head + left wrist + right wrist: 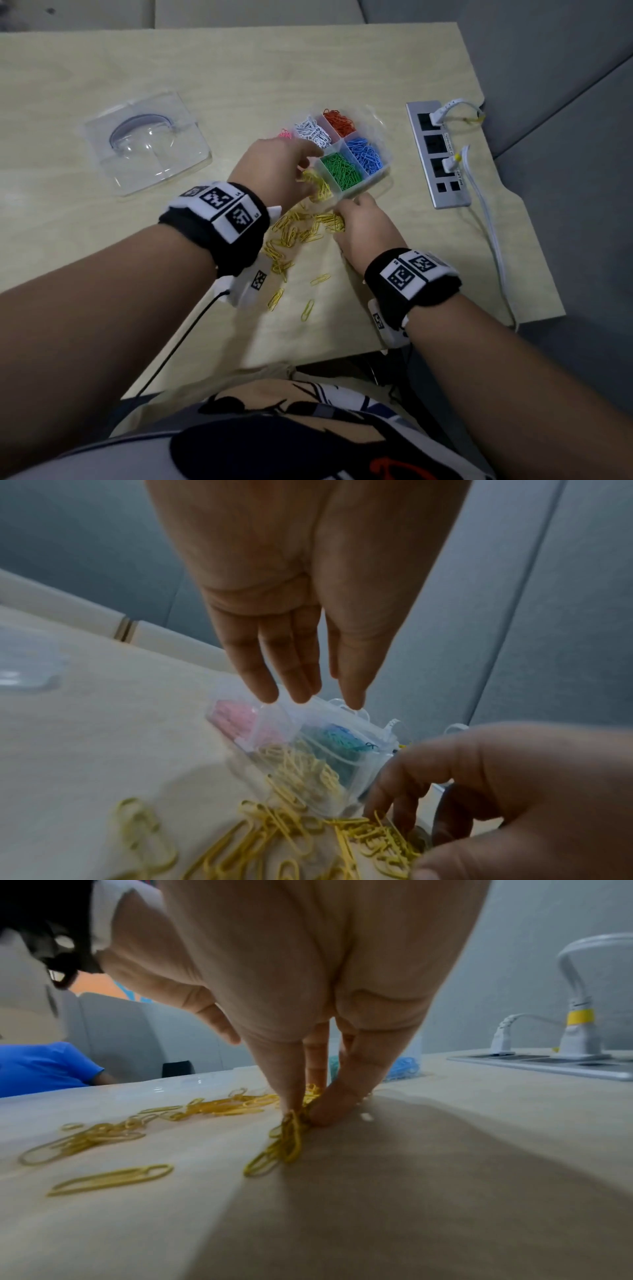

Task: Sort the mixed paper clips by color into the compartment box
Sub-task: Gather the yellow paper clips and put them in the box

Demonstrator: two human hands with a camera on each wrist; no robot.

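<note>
The clear compartment box (385, 167) sits mid-table with white, orange, blue, green and pink clips in separate cells and yellow clips (320, 185) in its near-left cell. My left hand (308, 161) reaches over that side with straight fingers, and its fingertips (301, 696) touch the box (342, 723) rim. Loose yellow paper clips (294, 233) are strewn on the table in front of the box. My right hand (339, 219) is down at the box's near corner and pinches a bunch of yellow clips (287, 1145) between thumb and fingers (291, 1096).
The clear lid (147, 144) lies at the far left. A silver power strip (435, 154) with white plugs and a cable (493, 240) runs along the table's right edge. A person in blue (41, 1066) sits beyond the table.
</note>
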